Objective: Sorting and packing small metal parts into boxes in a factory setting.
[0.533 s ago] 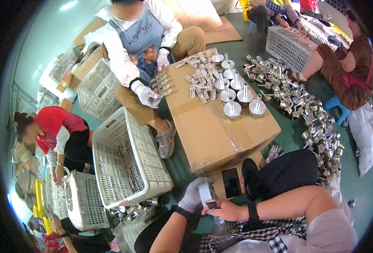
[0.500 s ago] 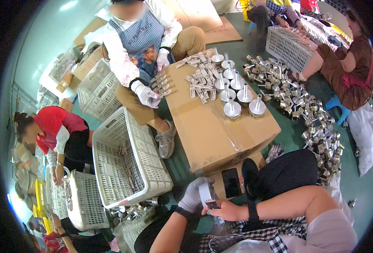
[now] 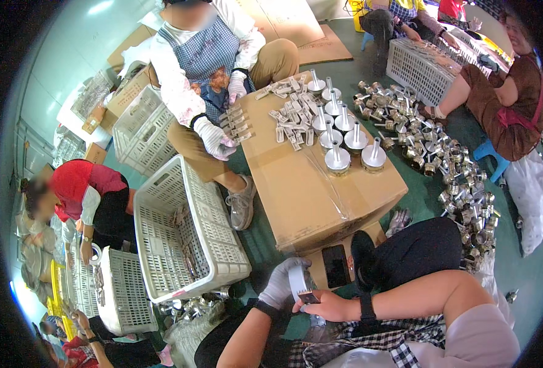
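Note:
My left hand (image 3: pixel 277 286), in a pale glove, is closed round a white ring-shaped roll (image 3: pixel 296 282) that looks like a roll of tape. My bare right hand (image 3: pixel 331 306) is closed beside the roll, and a small dark brown piece (image 3: pixel 309 297) with a pale edge shows at its fingertips. Both hands are low in front of me, over my checked apron. Something clear and shiny lies under my right hand, too blurred to name. Just beyond the hands is a black phone (image 3: pixel 336 266), lying on cardboard.
On the cardboard box (image 3: pixel 308 196) stand several silver round pieces with upright stems (image 3: pixel 355 138), beside a pile of small pale clips (image 3: pixel 293 122). A gloved co-worker sits across. White crates (image 3: pixel 188 236) stand left; many metal fittings (image 3: pixel 449 168) lie on the floor at right.
My hands stay almost still round the roll. The co-worker in red at left has bent lower, and the seated person at far right has raised their head. The gloved co-worker's hand has shifted slightly.

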A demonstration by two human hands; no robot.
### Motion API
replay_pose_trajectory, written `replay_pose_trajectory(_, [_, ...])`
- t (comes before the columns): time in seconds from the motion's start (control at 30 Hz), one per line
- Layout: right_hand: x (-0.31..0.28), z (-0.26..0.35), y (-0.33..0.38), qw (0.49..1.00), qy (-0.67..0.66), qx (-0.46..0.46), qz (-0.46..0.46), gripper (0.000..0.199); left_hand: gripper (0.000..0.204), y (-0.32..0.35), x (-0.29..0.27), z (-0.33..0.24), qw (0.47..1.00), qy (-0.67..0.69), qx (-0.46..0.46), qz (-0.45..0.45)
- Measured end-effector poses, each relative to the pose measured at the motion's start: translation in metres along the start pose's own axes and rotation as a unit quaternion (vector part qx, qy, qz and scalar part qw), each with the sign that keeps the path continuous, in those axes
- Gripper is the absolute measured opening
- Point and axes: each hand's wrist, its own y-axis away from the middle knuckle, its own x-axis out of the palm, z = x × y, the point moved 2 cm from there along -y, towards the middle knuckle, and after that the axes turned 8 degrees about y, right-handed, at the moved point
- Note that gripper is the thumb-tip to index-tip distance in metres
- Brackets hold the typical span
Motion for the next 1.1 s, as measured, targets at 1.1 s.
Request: replay_pose_trajectory(1.1, [-0.001,0.004,0.0014,1.0,0.016,-0.01,0.01,0.02,0.029,0.0012,0.0029,-0.0002,1.0,-0.006,-0.011,-0.007])
